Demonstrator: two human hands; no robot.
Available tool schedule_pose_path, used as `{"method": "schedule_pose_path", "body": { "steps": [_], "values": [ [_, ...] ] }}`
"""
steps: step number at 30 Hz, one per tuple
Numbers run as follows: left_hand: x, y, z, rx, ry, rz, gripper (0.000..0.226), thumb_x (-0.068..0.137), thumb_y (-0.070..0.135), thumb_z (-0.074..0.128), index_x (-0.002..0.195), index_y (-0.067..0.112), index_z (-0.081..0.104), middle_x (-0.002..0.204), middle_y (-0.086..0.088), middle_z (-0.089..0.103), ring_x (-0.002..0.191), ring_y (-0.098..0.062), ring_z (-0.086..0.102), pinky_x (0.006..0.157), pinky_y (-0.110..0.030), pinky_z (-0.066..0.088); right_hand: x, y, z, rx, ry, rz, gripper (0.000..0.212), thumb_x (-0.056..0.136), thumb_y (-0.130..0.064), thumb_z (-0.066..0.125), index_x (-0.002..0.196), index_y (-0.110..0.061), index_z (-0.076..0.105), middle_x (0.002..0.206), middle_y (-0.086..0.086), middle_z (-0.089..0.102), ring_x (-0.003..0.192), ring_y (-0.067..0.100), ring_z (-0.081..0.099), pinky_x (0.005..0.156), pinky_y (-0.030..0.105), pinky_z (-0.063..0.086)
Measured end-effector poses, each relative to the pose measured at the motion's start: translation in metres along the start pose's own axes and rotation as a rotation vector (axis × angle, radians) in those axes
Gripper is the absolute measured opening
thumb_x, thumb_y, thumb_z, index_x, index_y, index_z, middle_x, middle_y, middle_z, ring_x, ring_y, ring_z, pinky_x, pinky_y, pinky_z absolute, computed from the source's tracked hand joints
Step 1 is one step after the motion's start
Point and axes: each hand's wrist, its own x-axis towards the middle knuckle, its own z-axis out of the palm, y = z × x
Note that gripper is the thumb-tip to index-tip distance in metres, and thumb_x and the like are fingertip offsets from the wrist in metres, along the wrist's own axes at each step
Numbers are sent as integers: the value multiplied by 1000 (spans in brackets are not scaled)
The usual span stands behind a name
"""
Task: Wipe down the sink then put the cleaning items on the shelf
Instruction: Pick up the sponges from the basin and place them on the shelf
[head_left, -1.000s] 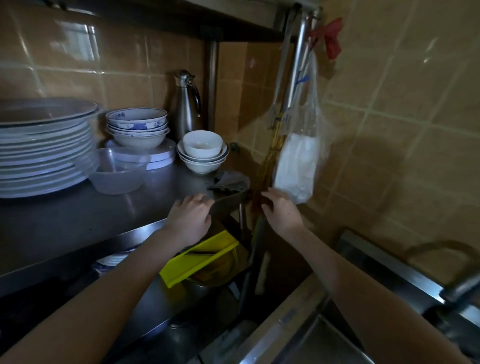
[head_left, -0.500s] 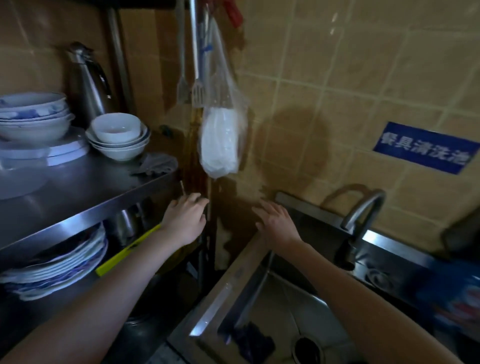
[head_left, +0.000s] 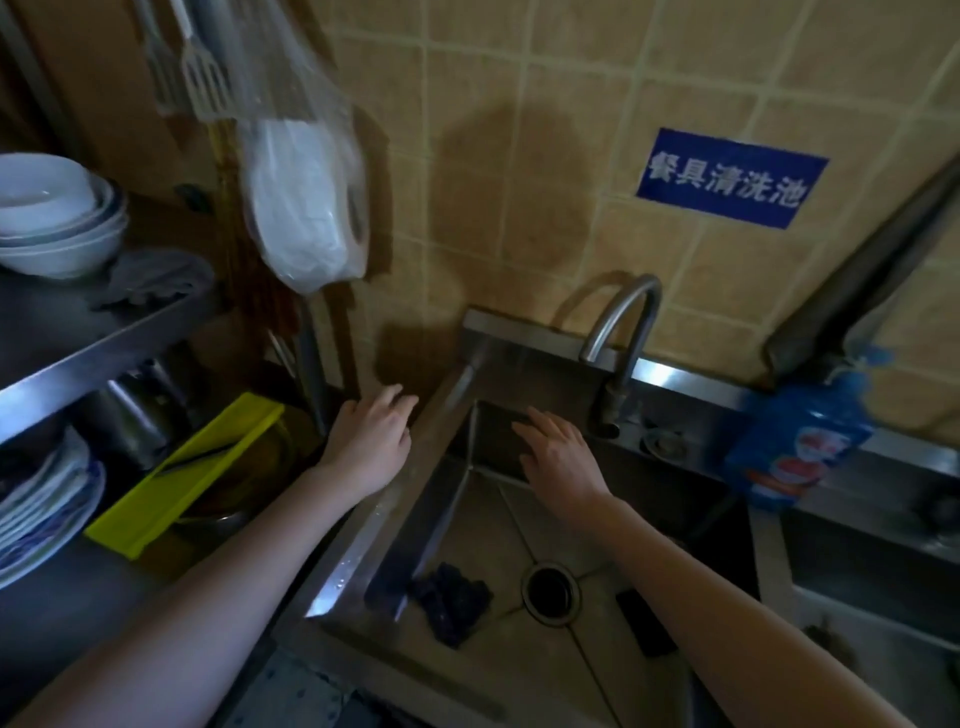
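Note:
The steel sink (head_left: 395, 514) fills the lower middle, with a drain (head_left: 549, 591) in its floor. A dark crumpled scrubber or cloth (head_left: 451, 603) lies on the sink floor left of the drain. A blue detergent bottle (head_left: 795, 447) stands on the sink's back ledge at right. My left hand (head_left: 370, 441) hovers over the sink's left rim, fingers apart, holding nothing. My right hand (head_left: 558, 454) is over the basin near the tap (head_left: 621, 338), fingers spread and empty. A grey rag (head_left: 150, 283) lies on the steel shelf (head_left: 98, 343) at left.
White bowls (head_left: 57, 218) are stacked on the shelf. Below it sit plates (head_left: 41, 509), a yellow slicer (head_left: 192, 473) and metal pots. A plastic bag (head_left: 306, 208) and utensils hang by the shelf post. A second basin (head_left: 872, 571) lies at right, and a blue sign (head_left: 730, 179) is on the tiled wall.
My view has swung right and down from the shelf to the sink. Both hands moved off the shelf edge toward the sink, still empty.

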Motion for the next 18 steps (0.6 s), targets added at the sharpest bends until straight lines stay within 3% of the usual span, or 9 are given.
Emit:
{"method": "schedule_pose_path", "body": {
  "steps": [6,11,18],
  "values": [
    [0,20,38,-15,-55,71,44,94,23,48,137,20,42,145,-3,38,126,-23,45,101,-40,40,-25,35,22,10,-87,89,51,96,-26,45,145,-23,32,157,3,21,145,24,18,118,38,14],
    [-2,37,69,-51,-118,96,43,94,22,47,137,19,43,145,-2,39,127,-22,44,101,-36,39,-48,63,45,-3,-149,140,59,91,-13,52,145,-24,30,157,5,21,145,26,18,118,39,16],
    [-7,59,114,-98,-221,135,44,95,21,46,139,19,41,147,-1,37,126,-20,44,99,-34,40,-75,93,77,49,-201,219,46,93,-20,47,138,-20,41,154,4,28,142,24,23,117,37,19]
  ]
}}
